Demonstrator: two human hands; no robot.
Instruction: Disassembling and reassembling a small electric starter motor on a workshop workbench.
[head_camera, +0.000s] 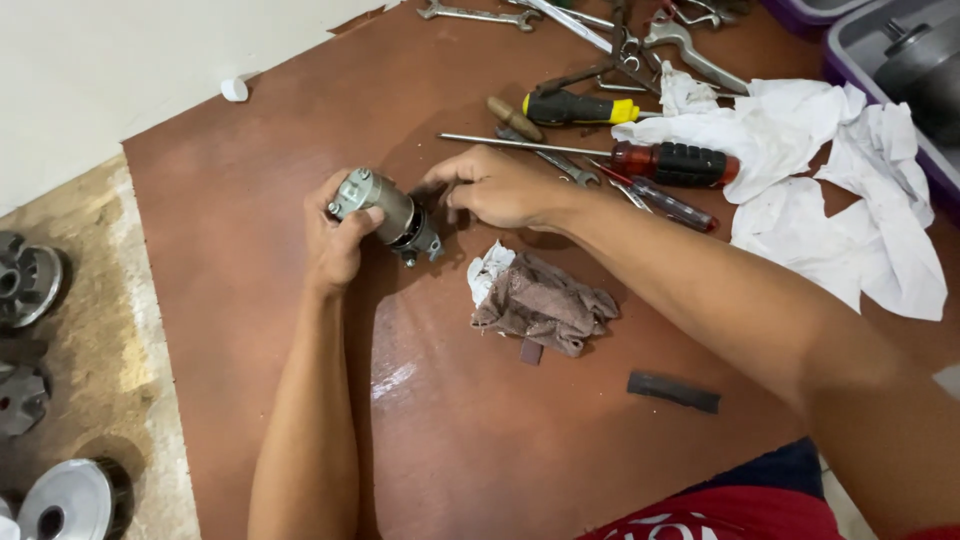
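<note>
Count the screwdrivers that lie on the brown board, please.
3: a black-and-yellow-handled screwdriver near the top, a red-and-black-handled screwdriver beside the white cloth, and a slim dark red screwdriver just below it. The tool pile may hide more.

The left hand (338, 235) is held with the fingers curled and the thumb pressed across the front, closed in a firm grasp, the wrist straight above a bare forearm that is extended up from the lower edge. The right hand (497, 188) is laid palm down, fingertips bent and pointed toward the left hand, its bare forearm stretched in diagonally from the lower right.
</note>
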